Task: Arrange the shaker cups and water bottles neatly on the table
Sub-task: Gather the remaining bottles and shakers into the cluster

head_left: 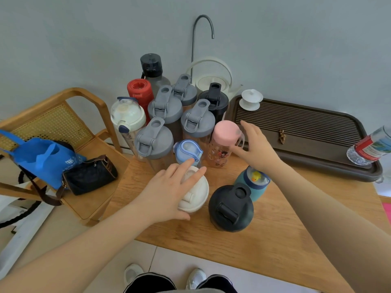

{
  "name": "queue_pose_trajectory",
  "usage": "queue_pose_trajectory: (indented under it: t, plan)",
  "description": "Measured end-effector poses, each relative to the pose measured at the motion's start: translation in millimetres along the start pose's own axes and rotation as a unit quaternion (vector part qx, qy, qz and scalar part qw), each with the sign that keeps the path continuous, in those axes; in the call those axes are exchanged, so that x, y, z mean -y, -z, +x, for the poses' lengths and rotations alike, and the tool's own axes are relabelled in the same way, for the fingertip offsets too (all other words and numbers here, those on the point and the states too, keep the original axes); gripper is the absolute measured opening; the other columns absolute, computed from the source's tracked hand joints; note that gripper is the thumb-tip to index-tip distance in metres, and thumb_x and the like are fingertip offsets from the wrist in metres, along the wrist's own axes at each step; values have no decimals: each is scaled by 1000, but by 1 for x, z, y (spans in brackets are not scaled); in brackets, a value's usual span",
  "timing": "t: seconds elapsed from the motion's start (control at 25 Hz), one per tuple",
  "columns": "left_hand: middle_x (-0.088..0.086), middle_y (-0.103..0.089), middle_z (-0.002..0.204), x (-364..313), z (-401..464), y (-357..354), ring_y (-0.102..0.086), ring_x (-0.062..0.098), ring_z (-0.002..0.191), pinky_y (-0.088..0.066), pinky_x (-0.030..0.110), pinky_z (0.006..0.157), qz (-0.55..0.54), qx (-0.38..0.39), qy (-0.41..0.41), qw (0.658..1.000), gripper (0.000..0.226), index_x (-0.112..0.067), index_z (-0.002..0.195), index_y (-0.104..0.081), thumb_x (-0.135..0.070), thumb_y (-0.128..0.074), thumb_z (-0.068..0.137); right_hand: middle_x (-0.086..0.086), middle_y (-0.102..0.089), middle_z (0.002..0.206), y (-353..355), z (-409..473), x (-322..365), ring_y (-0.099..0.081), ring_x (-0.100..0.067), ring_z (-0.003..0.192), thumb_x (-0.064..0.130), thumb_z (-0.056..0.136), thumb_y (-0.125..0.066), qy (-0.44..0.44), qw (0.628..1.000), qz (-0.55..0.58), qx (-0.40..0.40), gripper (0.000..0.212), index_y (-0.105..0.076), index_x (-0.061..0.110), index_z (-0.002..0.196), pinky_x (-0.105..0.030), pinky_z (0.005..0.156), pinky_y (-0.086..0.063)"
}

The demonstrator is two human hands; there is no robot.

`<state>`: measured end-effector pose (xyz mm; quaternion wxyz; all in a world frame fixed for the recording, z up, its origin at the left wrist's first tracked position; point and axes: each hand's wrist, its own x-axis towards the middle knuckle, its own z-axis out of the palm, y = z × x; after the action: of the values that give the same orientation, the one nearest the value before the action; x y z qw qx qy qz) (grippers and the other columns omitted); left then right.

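Observation:
Several grey-lidded shaker cups [197, 120] and bottles stand packed at the back left of the wooden table [275, 240]. My left hand [167, 193] rests over the lid of a white shaker cup [196, 197], fingers wrapped on it. My right hand [257, 144] is spread beside a pink-lidded clear bottle [225, 134], fingertips at its handle, not clearly gripping. A small blue-lidded bottle [187, 151] stands between the two. A black shaker [230, 208] and a teal bottle with a yellow duck [255, 180] stand in front.
A dark tea tray [306, 134] with a white lidded cup [251, 100] fills the right side; a plastic water bottle [370, 146] lies on it. A white kettle [213, 79] stands behind. A wooden chair [63, 115] with bags [42, 157] is at the left.

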<state>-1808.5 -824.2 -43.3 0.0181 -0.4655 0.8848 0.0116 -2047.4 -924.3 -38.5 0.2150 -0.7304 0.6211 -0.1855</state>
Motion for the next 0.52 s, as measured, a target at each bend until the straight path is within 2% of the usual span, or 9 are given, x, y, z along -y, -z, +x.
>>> queue_pose_trajectory:
  t: [0.08,0.12,0.2,0.24,0.32,0.36,0.44,0.52]
  plan:
    - [9,-20,150,-1,5,0,-32,29,127,-40,40,95,15,22,-17,999,111,-32,141,5,-58,-70,63,-9,-28,151,6,-27,-17,-28,-23,138,36,82,-63,-18,1000,-5,20,75,-24,14,143,-36,112,-26]
    - [9,-19,149,-2,8,-1,-30,30,127,-39,41,95,22,24,-21,999,109,-32,142,4,-57,-69,64,-7,-28,150,8,-40,-23,-30,-21,136,38,80,-65,-26,998,-10,62,77,-26,15,142,-35,111,-28]
    - [13,-35,141,-3,13,1,-42,32,118,-47,41,85,43,28,-33,998,109,-27,142,-15,-60,-72,55,-3,-27,149,11,-59,-29,-36,-19,132,41,74,-70,-39,987,-58,147,84,-25,20,142,-34,107,-36]
    - [14,-44,133,-3,15,3,-49,32,110,-51,40,77,49,32,-30,998,111,-24,140,-25,-63,-74,48,-1,-27,148,12,-61,-31,-39,-19,129,40,73,-72,-44,981,-94,165,86,-24,23,142,-34,104,-41]
    - [14,-54,122,-3,19,3,-55,30,100,-53,37,67,53,33,-27,998,112,-19,134,-37,-67,-73,40,-1,-36,142,14,-58,-28,-46,-20,121,35,72,-73,-63,972,-153,165,84,-24,24,140,-33,94,-48]
    - [14,-54,122,-5,21,3,-55,30,100,-54,37,68,50,40,-29,998,111,-19,134,-38,-67,-73,40,-2,-41,138,13,-56,-27,-50,-21,117,34,73,-73,-72,972,-168,150,81,-26,24,138,-33,90,-49]
    - [15,-45,132,-13,24,6,-49,31,110,-51,39,77,44,44,-41,997,108,-19,138,-31,-65,-72,49,-3,-47,130,11,-50,-27,-53,-22,111,34,74,-71,-88,975,-172,108,74,-29,22,135,-34,84,-51]
    - [14,-26,145,-20,28,7,-34,30,123,-44,38,91,34,53,-48,997,104,-22,143,-15,-61,-67,62,-7,-48,128,9,-42,-32,-54,-25,109,35,76,-69,-102,977,-174,70,73,-28,19,135,-36,81,-51]
